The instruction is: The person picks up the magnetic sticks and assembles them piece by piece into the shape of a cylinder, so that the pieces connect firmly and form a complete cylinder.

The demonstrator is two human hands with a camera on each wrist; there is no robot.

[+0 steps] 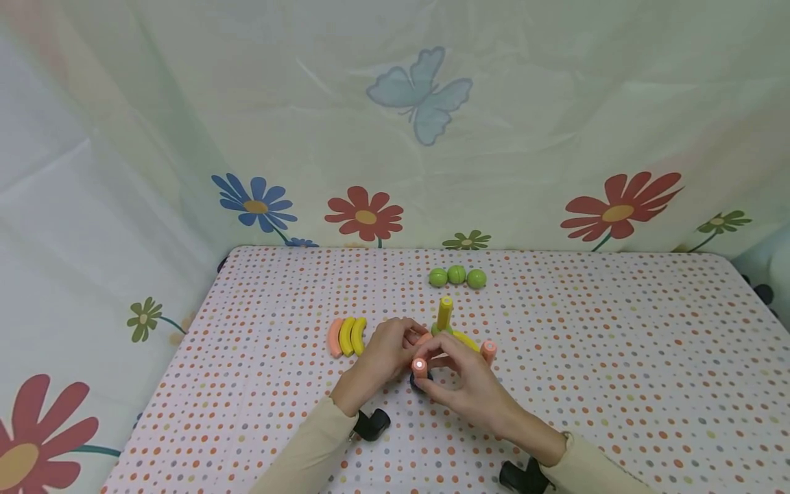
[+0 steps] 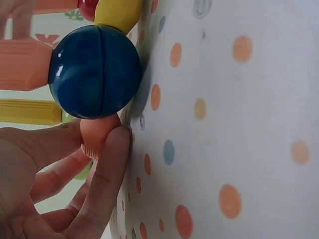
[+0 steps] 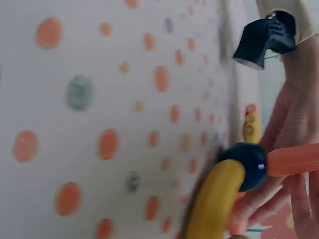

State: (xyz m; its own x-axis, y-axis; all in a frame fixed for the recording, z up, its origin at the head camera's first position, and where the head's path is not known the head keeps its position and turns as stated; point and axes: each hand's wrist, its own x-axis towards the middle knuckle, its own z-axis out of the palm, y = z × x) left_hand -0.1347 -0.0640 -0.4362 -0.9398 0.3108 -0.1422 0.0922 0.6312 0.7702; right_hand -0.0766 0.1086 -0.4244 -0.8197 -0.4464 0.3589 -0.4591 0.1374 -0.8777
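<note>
My left hand pinches a short orange piece that joins a dark blue ball, close over the table. From the ball an orange stick stands upright, and the thumb and fingers of my right hand hold it. A curved yellow piece also meets the blue ball, as seen in the right wrist view. Just beyond the hands, a yellow stick stands on a green ball. Another orange stick rises beside my right hand; a red ball shows near it in the left wrist view.
Left of the hands lie curved pieces, one orange and two yellow, side by side. Three green balls sit in a row further back. The dotted tablecloth ends at a patterned curtain.
</note>
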